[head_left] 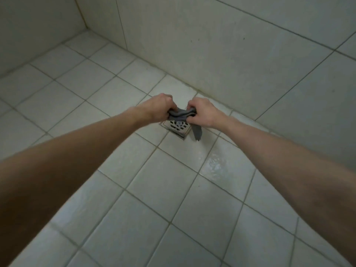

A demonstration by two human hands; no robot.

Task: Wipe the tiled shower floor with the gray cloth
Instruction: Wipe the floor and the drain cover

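My left hand (160, 107) and right hand (204, 112) both clench the cloth (182, 114), twisted into a gray rope. One tail dangles above the drain (176, 127); the floor (217, 164) gleams wet.

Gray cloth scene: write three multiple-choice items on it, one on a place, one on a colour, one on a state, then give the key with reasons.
1. Where is the gray cloth held?
A. Above the floor drain
B. Flat against the wall
C. In the far corner

2. What colour are the floor tiles?
A. Dark blue
B. White
C. Red

3. What state is the cloth in?
A. Spread flat on the floor
B. Folded in a neat square
C. Bunched and twisted between both hands

Key:
1 A: the square metal drain shows directly below the cloth.
2 B: the tiled floor is white with gray grout lines.
3 C: the left hand and right hand each close a grip on one end, and one tail hangs down by the drain.
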